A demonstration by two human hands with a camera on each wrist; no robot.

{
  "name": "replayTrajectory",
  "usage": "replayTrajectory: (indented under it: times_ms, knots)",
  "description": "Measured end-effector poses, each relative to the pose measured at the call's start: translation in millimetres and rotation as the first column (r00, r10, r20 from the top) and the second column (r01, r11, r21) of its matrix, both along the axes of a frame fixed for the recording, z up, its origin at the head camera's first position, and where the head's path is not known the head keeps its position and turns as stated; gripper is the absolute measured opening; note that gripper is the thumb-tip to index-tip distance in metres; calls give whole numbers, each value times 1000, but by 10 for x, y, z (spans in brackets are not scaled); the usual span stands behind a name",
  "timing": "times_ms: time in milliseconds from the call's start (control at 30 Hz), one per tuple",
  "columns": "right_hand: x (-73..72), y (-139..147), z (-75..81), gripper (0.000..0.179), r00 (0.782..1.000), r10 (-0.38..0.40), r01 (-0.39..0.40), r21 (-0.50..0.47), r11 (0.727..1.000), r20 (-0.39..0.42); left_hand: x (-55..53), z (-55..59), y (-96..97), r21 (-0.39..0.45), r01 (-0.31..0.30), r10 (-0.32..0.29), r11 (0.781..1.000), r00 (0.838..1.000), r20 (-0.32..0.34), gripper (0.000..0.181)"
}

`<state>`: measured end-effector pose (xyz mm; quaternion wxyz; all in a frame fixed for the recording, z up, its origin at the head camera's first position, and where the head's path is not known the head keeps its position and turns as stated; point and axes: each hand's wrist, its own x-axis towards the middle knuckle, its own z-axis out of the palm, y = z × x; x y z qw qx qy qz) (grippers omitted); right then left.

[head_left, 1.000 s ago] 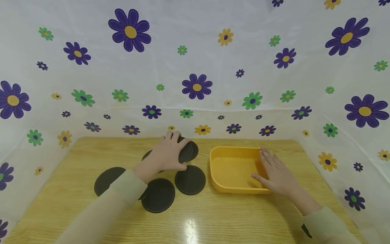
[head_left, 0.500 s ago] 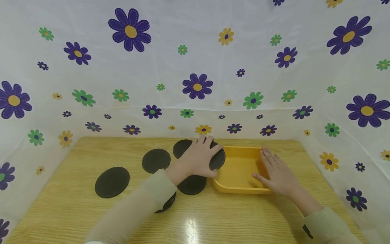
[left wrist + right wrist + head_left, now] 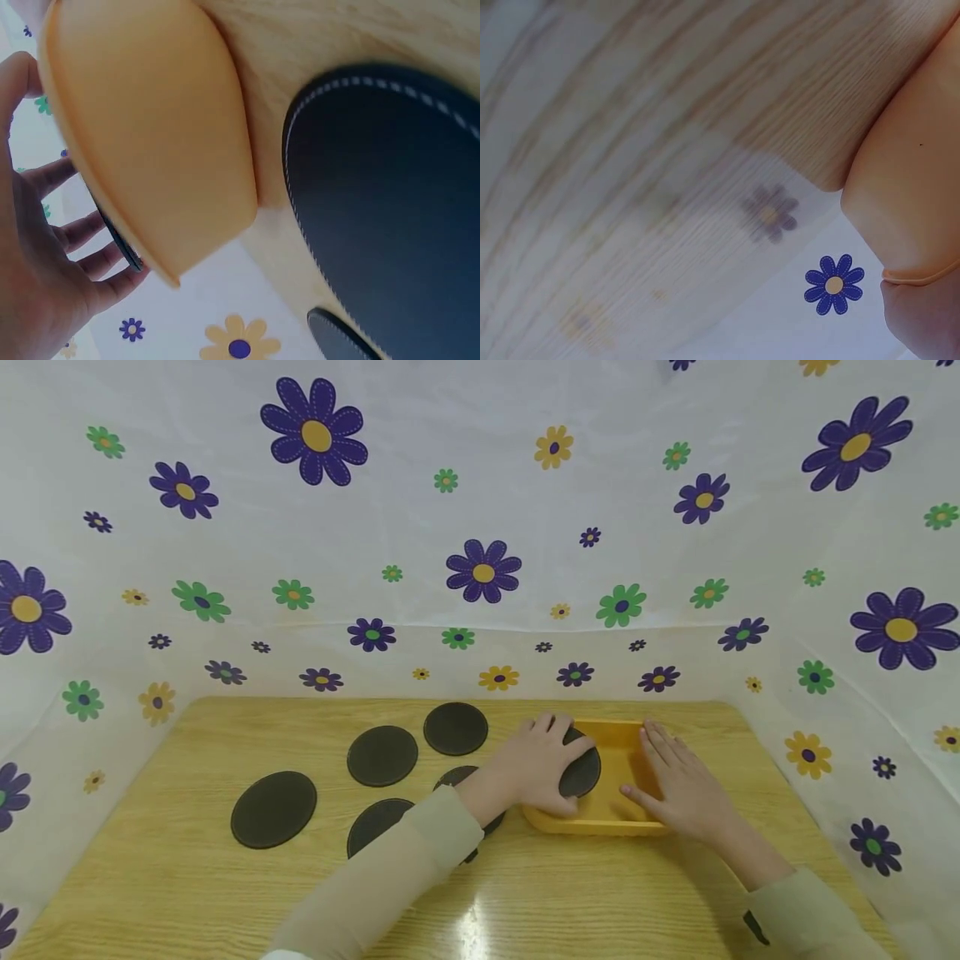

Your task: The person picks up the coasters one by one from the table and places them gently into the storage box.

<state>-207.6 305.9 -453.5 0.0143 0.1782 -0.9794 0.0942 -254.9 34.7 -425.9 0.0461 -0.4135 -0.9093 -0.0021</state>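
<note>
My left hand (image 3: 536, 764) grips a black round coaster (image 3: 583, 770) by its edges, over the left part of a yellow plastic tray (image 3: 600, 828). In the left wrist view the held coaster (image 3: 114, 229) shows as a thin dark edge between the fingers and the tray's outer wall (image 3: 150, 127). My right hand (image 3: 686, 789) rests on the tray's right side, fingers straight and thumb over the inside. At the right wrist, only the tray's wall (image 3: 915, 150) and a bit of the hand (image 3: 922, 322) show.
Several more black coasters lie flat on the wooden table (image 3: 187, 893), including one at far left (image 3: 274, 810), one at the back (image 3: 455, 728) and one between (image 3: 382, 755). The left forearm partly covers a nearer coaster (image 3: 375, 828). A flowered cloth (image 3: 420, 527) surrounds the back and sides.
My left hand has lifted a coaster from the back of the table and carried it rightward over the tray. The right hand has stayed at the tray's right side.
</note>
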Motion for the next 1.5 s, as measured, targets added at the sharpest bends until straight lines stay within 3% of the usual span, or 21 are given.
replayTrajectory:
  times_ms: [200,400,500,1000,1500]
  knots:
    - [-5,-8,1,98,1000,1,-1,7,1000,-8,-1,-84,96,-16,3,-2,1000,999,43,82]
    - [-6,-12,-1,97,1000,6,-5,10,1000,-24,-13,-108,131,-62,-37,44,997,992,117,79]
    - [-11,-16,-1,98,1000,6,-6,14,1000,-26,-17,-127,137,-102,-47,59,994,991,121,79]
    - [7,-25,5,97,999,2,-2,-2,1000,-32,-16,-159,146,-189,-46,55,981,998,39,76]
    - [-6,-22,-1,98,999,3,-3,-4,1000,-32,4,13,45,-147,-23,17,989,999,-40,72]
